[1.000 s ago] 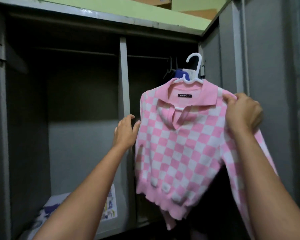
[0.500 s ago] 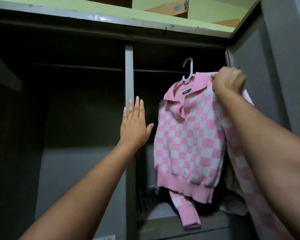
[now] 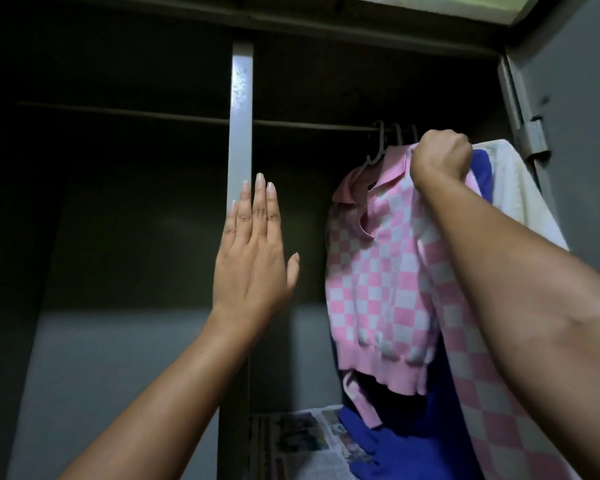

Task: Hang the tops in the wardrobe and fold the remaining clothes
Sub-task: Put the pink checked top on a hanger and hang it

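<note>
A pink and white checked top (image 3: 378,271) hangs on a white hanger (image 3: 378,150) inside the right half of the grey wardrobe. The hanger's hook is at the hanging rail (image 3: 309,125); whether it rests on the rail is hard to tell. My right hand (image 3: 439,157) grips the top at its right shoulder, by the collar. My left hand (image 3: 253,251) is held up flat with straight fingers in front of the wardrobe's centre post (image 3: 241,116), holding nothing.
Behind the checked top hang a blue garment (image 3: 482,174) and a white garment (image 3: 520,199) on further hangers. Newspaper (image 3: 298,441) lines the wardrobe floor, with blue cloth on it. The open wardrobe door (image 3: 575,133) is at right.
My right hand has carried the top deeper into the wardrobe and up to the rail. My left hand has stayed raised and flat by the centre post. The camera moved closer.
</note>
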`<state>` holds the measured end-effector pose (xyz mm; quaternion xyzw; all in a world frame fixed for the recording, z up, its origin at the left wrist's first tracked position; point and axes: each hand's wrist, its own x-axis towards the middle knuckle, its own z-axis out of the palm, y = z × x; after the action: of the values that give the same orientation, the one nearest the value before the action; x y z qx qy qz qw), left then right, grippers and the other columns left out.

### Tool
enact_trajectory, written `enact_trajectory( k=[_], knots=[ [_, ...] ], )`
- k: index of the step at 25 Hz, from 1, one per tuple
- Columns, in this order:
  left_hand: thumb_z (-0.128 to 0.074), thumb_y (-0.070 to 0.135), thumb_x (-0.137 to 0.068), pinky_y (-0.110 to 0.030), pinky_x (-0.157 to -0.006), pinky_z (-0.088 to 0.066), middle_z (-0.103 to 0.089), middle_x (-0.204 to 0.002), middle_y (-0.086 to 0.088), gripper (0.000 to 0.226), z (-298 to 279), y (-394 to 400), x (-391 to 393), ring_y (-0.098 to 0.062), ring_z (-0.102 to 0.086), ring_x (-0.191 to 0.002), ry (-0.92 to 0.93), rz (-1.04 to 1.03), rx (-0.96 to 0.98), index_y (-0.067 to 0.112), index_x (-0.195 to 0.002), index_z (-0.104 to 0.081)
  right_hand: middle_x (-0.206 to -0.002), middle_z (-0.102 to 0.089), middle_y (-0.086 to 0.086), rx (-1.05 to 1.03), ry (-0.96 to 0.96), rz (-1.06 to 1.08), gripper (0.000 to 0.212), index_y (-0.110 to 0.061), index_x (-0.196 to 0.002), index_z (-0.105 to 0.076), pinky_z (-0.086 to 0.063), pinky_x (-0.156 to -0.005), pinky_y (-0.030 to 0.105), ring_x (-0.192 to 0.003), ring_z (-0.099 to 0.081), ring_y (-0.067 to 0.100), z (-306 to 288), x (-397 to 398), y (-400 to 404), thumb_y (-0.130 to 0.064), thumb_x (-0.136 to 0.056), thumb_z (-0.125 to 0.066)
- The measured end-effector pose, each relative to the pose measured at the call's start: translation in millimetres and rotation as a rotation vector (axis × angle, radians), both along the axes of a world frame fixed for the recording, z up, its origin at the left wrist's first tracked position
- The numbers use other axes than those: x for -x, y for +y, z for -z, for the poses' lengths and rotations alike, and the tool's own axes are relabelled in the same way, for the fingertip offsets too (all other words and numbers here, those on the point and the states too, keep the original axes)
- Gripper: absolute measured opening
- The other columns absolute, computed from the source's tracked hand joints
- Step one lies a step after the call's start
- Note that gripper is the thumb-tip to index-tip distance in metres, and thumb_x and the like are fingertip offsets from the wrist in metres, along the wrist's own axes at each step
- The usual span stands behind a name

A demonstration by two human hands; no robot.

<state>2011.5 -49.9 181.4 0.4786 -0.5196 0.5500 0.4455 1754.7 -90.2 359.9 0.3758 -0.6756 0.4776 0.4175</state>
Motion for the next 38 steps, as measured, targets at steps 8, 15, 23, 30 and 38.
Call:
enact_trajectory(
  k=[8, 15, 23, 30, 38],
  knots=[
    [-0.048, 0.047, -0.088, -0.04, -0.121, -0.006, 0.006, -0.16, -0.015, 0.092, 13, 3, -2, -0.026, 0.005, -0.148, -0.012, 0.093, -0.002, 0.001, -0.151, 0.002, -0.129, -0.054, 0.02, 0.113, -0.238, -0.404, 0.068, -0.001, -0.132, -0.039, -0.044, -0.09, 0.042, -0.122, -0.05, 0.038, 51, 2, 40, -0.046, -0.086, -0.063],
    [-0.045, 0.045, -0.089, -0.04, -0.121, -0.002, 0.006, -0.16, -0.016, 0.089, 62, 13, -3, -0.026, 0.005, -0.148, -0.003, 0.168, -0.077, 0.001, -0.151, 0.001, -0.128, -0.056, 0.014, -0.617, -0.281, -0.17, 0.09, -0.01, -0.13, -0.052, -0.041, -0.082, 0.038, -0.117, -0.053, 0.034, 196, -4, 82, -0.081, -0.078, -0.039],
    [-0.052, 0.033, -0.085, -0.042, -0.12, -0.004, 0.003, -0.16, -0.015, 0.089, 122, 17, -8, -0.028, 0.004, -0.148, -0.065, 0.177, -0.142, 0.001, -0.151, -0.001, -0.118, -0.062, 0.019, -1.241, -0.324, -0.34, 0.032, 0.004, -0.122, -0.056, -0.054, -0.082, 0.034, -0.098, -0.066, 0.029, 277, -51, 33, -0.009, -0.093, -0.051],
    [-0.048, 0.033, -0.086, -0.044, -0.121, -0.005, 0.002, -0.159, -0.016, 0.086, 126, 13, -7, -0.03, 0.003, -0.148, -0.066, 0.19, -0.124, 0.001, -0.151, -0.001, -0.094, -0.06, 0.02, -0.266, -1.185, -1.115, 0.021, 0.002, -0.117, -0.047, -0.048, -0.031, 0.029, -0.038, -0.06, 0.023, 277, -81, -25, -0.008, -0.099, -0.043],
    [-0.049, 0.037, -0.086, -0.045, -0.12, -0.006, -0.002, -0.16, -0.013, 0.087, 126, 18, -9, -0.027, -0.002, -0.148, -0.099, 0.194, -0.183, 0.004, -0.152, -0.003, -0.077, -0.059, 0.013, -0.72, -1.286, -0.976, 0.025, 0.002, -0.119, -0.054, -0.051, -0.039, 0.022, -0.054, -0.062, 0.019, 354, -51, 17, -0.011, -0.098, -0.05]
  ],
)
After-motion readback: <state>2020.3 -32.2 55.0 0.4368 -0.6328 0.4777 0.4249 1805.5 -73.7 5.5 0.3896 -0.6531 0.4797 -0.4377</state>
